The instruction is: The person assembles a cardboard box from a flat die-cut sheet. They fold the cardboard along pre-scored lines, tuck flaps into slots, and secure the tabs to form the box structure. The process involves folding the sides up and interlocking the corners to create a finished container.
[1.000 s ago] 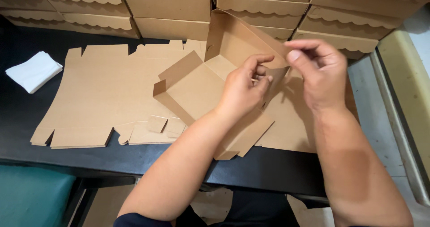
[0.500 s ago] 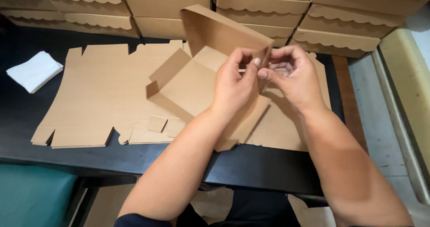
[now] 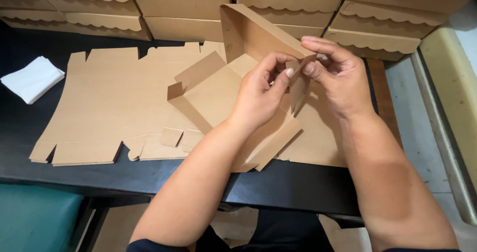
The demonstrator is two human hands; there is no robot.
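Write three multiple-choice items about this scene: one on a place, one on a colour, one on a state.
1. Where is the folded white cloth?
A. far left on the black table
B. inside the box
C. on the floor

2. What colour is the half-folded cardboard box?
A. white
B. brown
C. green

3. What state are the flat cardboard sheets under it in?
A. assembled
B. torn in pieces
C. lying unfolded

Answers: 1 A, it lies by the table's left edge. 2 B, plain brown card. 3 C, they lie flat while the left hand and right hand pinch a box flap.
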